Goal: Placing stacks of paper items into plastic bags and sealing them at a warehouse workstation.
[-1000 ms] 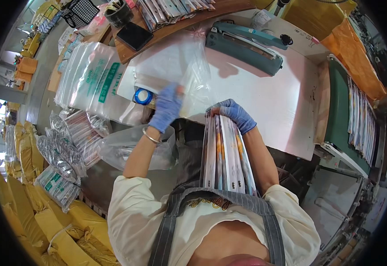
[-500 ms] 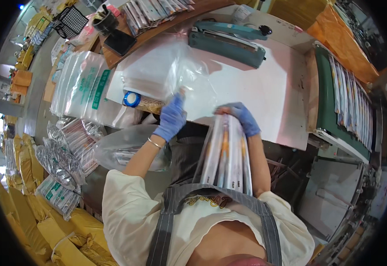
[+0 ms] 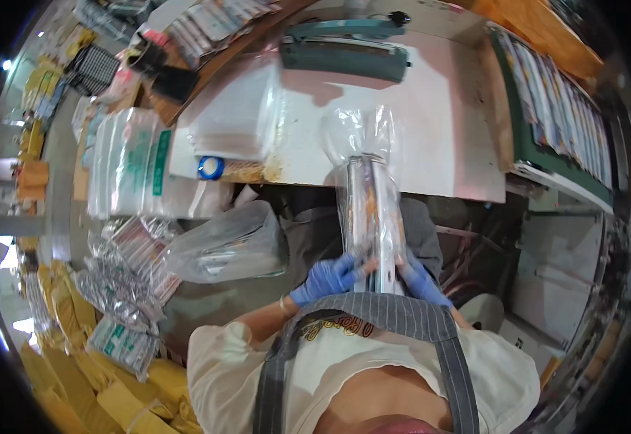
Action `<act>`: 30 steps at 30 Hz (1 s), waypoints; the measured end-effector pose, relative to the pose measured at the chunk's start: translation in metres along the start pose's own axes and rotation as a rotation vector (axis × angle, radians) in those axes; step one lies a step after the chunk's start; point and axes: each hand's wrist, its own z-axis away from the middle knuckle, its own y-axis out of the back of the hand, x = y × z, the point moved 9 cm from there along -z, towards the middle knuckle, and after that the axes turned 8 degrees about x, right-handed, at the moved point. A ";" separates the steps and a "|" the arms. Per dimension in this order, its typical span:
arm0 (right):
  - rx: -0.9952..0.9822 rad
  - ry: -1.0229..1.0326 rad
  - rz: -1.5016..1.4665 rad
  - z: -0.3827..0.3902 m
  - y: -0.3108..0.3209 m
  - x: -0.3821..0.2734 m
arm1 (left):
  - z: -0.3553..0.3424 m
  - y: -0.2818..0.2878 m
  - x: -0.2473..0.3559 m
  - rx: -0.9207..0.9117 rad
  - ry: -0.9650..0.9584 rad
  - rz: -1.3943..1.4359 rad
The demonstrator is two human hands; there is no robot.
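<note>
Bag of cloudy grey plastic at left — bundle of long, flat, colourful packs in front of the belly.
Blue-gloved left hand touches the bundle's near end, fingers spread; a see-through plastic bag wraps the bundle; the blue-gloved right hand touches its other side — I can't tell how open it is.

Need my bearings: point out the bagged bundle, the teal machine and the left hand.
Bagged bundle (image 3: 372, 217), head view: middle of its length.
Teal machine (image 3: 344, 59), head view: front of its base.
Left hand (image 3: 327, 279), head view: its gloved back.
</note>
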 end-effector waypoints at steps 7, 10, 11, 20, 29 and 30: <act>0.135 0.862 1.189 -0.021 0.002 -0.195 | -0.116 0.141 -0.054 0.201 0.253 0.078; 0.194 1.152 1.197 -0.022 -0.020 -0.294 | -0.172 0.206 -0.068 0.285 0.294 -0.157; 0.285 1.208 1.130 -0.016 -0.017 -0.326 | -0.181 0.230 -0.063 0.395 0.371 0.093; 0.807 1.496 1.314 -0.009 -0.064 -0.358 | -0.215 0.244 -0.022 0.585 0.067 -0.137; 0.480 1.448 0.970 -0.089 -0.040 -0.366 | -0.221 0.139 -0.090 0.523 0.128 0.575; 0.534 1.330 0.940 -0.122 -0.019 -0.375 | -0.230 0.112 -0.110 0.471 0.210 0.723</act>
